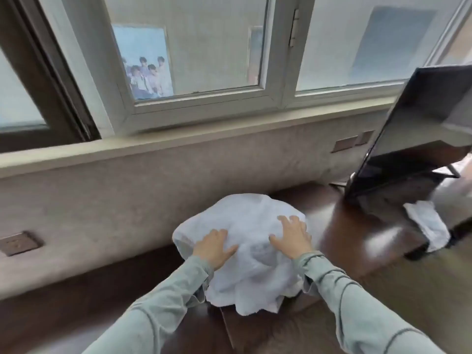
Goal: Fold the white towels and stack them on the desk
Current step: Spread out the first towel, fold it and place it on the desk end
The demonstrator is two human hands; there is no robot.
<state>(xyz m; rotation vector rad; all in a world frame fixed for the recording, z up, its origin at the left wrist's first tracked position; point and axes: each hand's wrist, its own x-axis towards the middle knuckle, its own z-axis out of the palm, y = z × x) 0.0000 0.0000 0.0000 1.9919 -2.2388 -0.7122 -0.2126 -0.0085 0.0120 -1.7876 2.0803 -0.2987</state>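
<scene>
A rumpled heap of white towels (251, 267) lies on the dark wooden desk (357, 241), bulging up in the middle and hanging a little over the near edge. My left hand (213, 247) rests flat on the heap's left side with fingers spread. On the right side of the heap my right hand (292, 236) lies the same way, fingers straight and splayed. Another white towel (429, 227) lies crumpled further right on the desk, below the monitor.
A dark monitor (419, 134) leans at the right on its stand. Behind the desk runs a beige wall with a window sill (178, 141) and windows. Wall sockets (19, 242) sit at the left and near the monitor (344, 143).
</scene>
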